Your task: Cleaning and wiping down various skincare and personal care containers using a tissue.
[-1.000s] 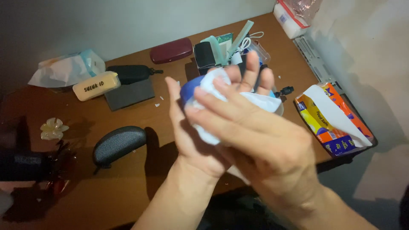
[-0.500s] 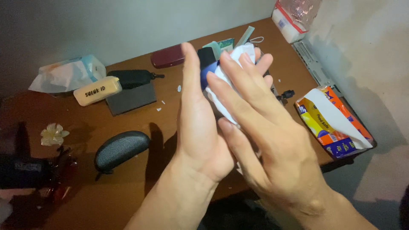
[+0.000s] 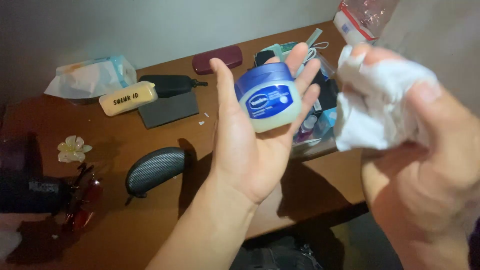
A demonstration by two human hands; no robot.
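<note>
My left hand (image 3: 250,145) is held palm up over the brown desk (image 3: 150,220). A small jar (image 3: 268,97) with a blue lid, a blue label and pale contents lies on its side across the fingers. My right hand (image 3: 440,165) is off to the right, closer to the camera, with its fingers closed around a crumpled white tissue (image 3: 375,107). The two hands are apart, and the tissue no longer touches the jar.
On the desk lie a grey mesh glasses case (image 3: 154,169), a maroon case (image 3: 217,59), a black case (image 3: 172,85), a dark flat pad (image 3: 167,108), a cream labelled box (image 3: 127,98), a tissue pack (image 3: 90,76) and a flower clip (image 3: 73,149). A clear organiser (image 3: 315,120) stands behind the jar.
My right hand has pulled the tissue away from the jar and moved right. The left hand has opened flat, so the jar now shows in its palm.
</note>
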